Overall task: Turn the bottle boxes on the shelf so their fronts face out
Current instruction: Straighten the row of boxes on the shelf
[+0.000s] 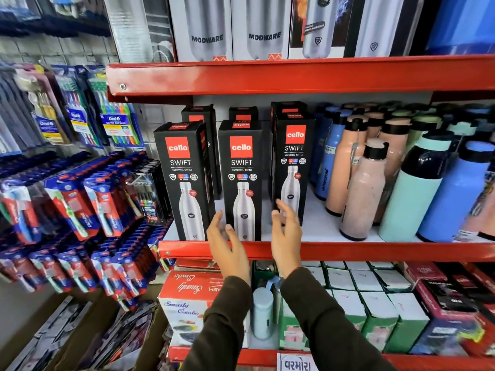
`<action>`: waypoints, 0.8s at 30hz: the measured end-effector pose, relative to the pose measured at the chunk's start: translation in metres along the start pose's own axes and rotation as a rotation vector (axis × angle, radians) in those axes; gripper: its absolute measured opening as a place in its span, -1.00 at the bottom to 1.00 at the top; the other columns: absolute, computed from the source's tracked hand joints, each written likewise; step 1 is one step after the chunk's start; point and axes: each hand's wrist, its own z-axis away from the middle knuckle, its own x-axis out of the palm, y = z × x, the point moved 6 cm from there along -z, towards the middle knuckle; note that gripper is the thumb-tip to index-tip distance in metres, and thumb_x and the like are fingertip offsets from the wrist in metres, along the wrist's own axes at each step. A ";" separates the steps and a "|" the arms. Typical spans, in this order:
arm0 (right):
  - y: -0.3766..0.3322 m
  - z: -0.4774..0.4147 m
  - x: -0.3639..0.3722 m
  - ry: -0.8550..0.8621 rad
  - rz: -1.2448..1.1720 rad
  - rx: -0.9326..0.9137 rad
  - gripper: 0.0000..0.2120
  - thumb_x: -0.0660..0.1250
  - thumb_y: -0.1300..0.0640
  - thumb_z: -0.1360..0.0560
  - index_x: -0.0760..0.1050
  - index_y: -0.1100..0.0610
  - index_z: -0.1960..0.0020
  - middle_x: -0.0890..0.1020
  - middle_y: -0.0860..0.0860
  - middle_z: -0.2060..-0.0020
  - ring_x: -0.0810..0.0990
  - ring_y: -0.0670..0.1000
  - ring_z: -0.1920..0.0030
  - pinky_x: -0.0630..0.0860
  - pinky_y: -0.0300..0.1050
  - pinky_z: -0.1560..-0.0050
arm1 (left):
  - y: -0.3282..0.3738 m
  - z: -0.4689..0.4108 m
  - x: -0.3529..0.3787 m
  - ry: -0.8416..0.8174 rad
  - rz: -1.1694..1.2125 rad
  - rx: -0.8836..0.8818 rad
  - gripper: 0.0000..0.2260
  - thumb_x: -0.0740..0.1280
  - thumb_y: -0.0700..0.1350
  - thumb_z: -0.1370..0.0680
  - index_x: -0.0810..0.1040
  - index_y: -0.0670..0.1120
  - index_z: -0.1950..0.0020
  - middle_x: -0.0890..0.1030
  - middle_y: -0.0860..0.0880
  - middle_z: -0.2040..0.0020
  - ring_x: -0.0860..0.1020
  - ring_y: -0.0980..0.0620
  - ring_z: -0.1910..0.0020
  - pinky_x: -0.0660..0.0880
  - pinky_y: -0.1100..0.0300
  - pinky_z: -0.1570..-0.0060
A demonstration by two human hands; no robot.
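Three black Cello Swift bottle boxes stand in a front row on the middle red shelf [348,250], fronts facing out: the left box [184,180], the middle box [242,180] and the right box [293,162], which sits a little further back. More black boxes [199,116] stand behind them. My left hand [227,245] is open in front of the middle box's lower left corner, touching nothing that I can see. My right hand [286,231] is open between the middle and right boxes, fingers near the right box's lower front.
Loose coloured bottles [417,183] crowd the same shelf to the right. Modware boxes [209,28] fill the shelf above. Toothbrush packs [88,204] hang at the left. Smarty Combo boxes [187,298] and small white-green boxes [375,303] sit below.
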 end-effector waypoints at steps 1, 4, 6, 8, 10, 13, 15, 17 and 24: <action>0.000 -0.005 -0.011 0.057 -0.007 -0.021 -0.69 0.15 0.07 -0.64 0.41 -0.01 -0.37 0.43 -0.01 -0.31 0.48 -0.08 -0.27 0.35 -0.50 -0.14 | 0.008 0.008 0.002 0.023 -0.014 0.076 -0.72 0.14 -0.15 -0.64 0.42 0.01 -0.34 0.49 0.14 -0.26 0.47 0.14 -0.25 0.41 0.18 -0.27; 0.006 -0.025 -0.040 0.169 0.027 -0.045 -0.67 0.17 0.11 -0.64 0.39 0.05 -0.40 0.40 0.00 -0.29 0.43 -0.02 -0.32 0.34 -0.31 -0.31 | 0.028 0.026 0.027 -0.070 -0.011 0.253 -0.71 0.12 -0.23 -0.65 0.47 -0.02 -0.31 0.54 0.12 -0.23 0.50 0.11 -0.22 0.43 0.21 -0.22; 0.015 -0.042 -0.051 0.169 0.059 0.002 -0.61 0.17 0.11 -0.64 0.32 0.09 -0.46 0.37 0.07 -0.39 0.34 0.05 -0.43 0.29 -0.03 -0.44 | 0.036 0.029 0.053 -0.196 0.023 0.279 -0.69 0.11 -0.24 -0.65 0.46 -0.07 -0.36 0.54 0.06 -0.29 0.49 0.15 -0.31 0.42 0.24 -0.30; 0.022 -0.057 -0.056 0.109 0.067 0.059 -0.55 0.15 0.08 -0.64 0.24 0.13 -0.50 0.31 0.11 -0.48 0.27 0.08 -0.50 0.22 0.04 -0.51 | 0.041 0.028 0.082 -0.303 0.007 0.291 -0.65 0.08 -0.22 -0.66 0.38 -0.08 -0.44 0.46 0.03 -0.41 0.38 0.17 -0.43 0.31 0.26 -0.42; 0.026 -0.069 -0.056 0.037 0.062 0.092 -0.53 0.15 0.09 -0.65 0.19 0.18 -0.52 0.28 0.15 -0.51 0.24 0.09 -0.52 0.17 -0.09 -0.50 | 0.040 0.023 0.110 -0.372 -0.013 0.242 -0.60 0.06 -0.19 -0.67 0.24 -0.08 -0.53 0.29 0.06 -0.53 0.21 0.19 -0.52 0.15 0.29 -0.49; 0.027 -0.082 -0.055 -0.073 0.080 0.100 -0.57 0.13 0.17 -0.66 0.23 0.23 -0.50 0.35 0.15 -0.48 0.29 0.01 -0.46 0.12 -0.46 -0.23 | 0.026 0.006 0.141 -0.395 -0.002 -0.018 -0.54 0.04 -0.17 -0.68 0.03 -0.14 -0.57 0.09 0.00 -0.59 0.05 0.15 -0.56 -0.03 0.31 -0.49; 0.033 -0.088 -0.052 -0.125 0.093 0.122 -0.59 0.11 0.20 -0.66 0.25 0.24 -0.49 0.37 0.15 -0.47 0.31 0.07 -0.47 0.11 -0.52 -0.13 | 0.011 -0.006 0.152 -0.376 -0.005 -0.225 -0.52 0.02 -0.12 -0.68 -0.01 -0.18 -0.57 0.04 -0.12 -0.61 0.03 0.01 -0.59 -0.05 0.24 -0.50; 0.040 -0.091 -0.051 -0.153 0.095 0.149 -0.58 0.11 0.19 -0.66 0.23 0.22 -0.50 0.36 0.14 -0.48 0.30 0.11 -0.49 0.14 -0.45 -0.18 | -0.004 -0.012 0.157 -0.371 0.009 -0.400 -0.53 0.01 -0.06 -0.68 0.05 -0.18 -0.57 0.11 -0.16 -0.59 0.10 -0.08 -0.58 0.01 0.17 -0.50; 0.049 -0.090 -0.058 -0.135 0.087 0.149 -0.60 0.16 0.16 -0.64 0.28 0.18 -0.47 0.44 0.14 -0.41 0.41 0.12 -0.41 0.27 -0.23 -0.25 | -0.018 -0.010 0.151 -0.268 -0.012 -0.463 -0.61 0.11 -0.05 -0.66 0.40 -0.18 -0.43 0.46 -0.20 -0.42 0.39 -0.17 -0.42 0.27 0.18 -0.34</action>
